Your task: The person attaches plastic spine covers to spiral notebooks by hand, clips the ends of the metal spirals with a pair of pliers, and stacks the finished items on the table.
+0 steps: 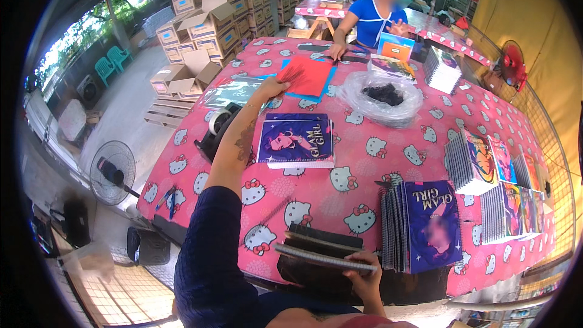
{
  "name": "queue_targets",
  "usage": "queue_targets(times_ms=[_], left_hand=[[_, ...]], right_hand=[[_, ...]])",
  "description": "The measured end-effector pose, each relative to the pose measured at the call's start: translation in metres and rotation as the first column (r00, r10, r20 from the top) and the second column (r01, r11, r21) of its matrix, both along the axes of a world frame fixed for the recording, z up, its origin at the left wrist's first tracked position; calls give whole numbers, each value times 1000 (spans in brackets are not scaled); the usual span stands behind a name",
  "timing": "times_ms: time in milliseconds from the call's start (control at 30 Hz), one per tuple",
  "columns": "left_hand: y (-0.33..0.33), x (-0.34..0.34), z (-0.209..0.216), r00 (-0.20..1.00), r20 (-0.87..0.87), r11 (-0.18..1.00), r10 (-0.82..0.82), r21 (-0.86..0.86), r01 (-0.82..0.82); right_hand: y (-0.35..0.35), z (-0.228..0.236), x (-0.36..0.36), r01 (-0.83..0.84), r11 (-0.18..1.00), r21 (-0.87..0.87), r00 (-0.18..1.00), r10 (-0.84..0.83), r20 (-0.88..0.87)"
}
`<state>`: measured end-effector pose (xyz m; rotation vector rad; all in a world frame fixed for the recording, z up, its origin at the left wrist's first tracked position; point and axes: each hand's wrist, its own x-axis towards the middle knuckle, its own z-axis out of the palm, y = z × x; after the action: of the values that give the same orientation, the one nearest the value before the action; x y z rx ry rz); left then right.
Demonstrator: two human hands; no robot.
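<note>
My left hand (273, 88) is stretched across the table, its fingers closed at the near end of a bunch of thin dark binding coils (294, 77). The coils fan out over a red sheet (316, 79), with blue sheets (303, 101) under it. Low in front of me, my right hand (367, 282) grips a thin notebook (325, 257) by its right end, seen nearly edge-on. Behind that notebook sits a dark block-like stand (322, 238). A stack of purple-covered notebooks (296, 140) lies mid-table, and more purple spiral notebooks (430, 225) stand to the right.
A tape dispenser (218, 126) and blue-handled pliers (170, 199) lie on the left. Clear plastic wrap (358, 100) surrounds dark material. Other notebooks (470, 161) stand at right. A co-worker in blue (370, 21) sits across. Cartons (215, 36) and a fan (113, 171) stand left.
</note>
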<state>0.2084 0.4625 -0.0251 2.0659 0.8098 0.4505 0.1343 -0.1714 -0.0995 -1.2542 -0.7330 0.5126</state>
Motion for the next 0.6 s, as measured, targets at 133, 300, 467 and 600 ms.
queue_targets(times_ms=[133, 300, 467, 600], left_hand=[[27, 29, -1, 920, -123, 846, 371, 454, -280], [-6, 11, 6, 996, -5, 847, 91, 527, -75], [-222, -66, 67, 873, 246, 860, -421, 413, 299], [-349, -173, 90, 693, -107, 644, -713, 291, 707]], right_hand=[[3, 10, -2, 17, 999, 32, 999, -18, 37], [7, 6, 0, 17, 999, 31, 993, -21, 114], [9, 6, 9, -4, 1000, -1, 991, 4, 134], [13, 10, 5, -99, 994, 48, 994, 101, -42]])
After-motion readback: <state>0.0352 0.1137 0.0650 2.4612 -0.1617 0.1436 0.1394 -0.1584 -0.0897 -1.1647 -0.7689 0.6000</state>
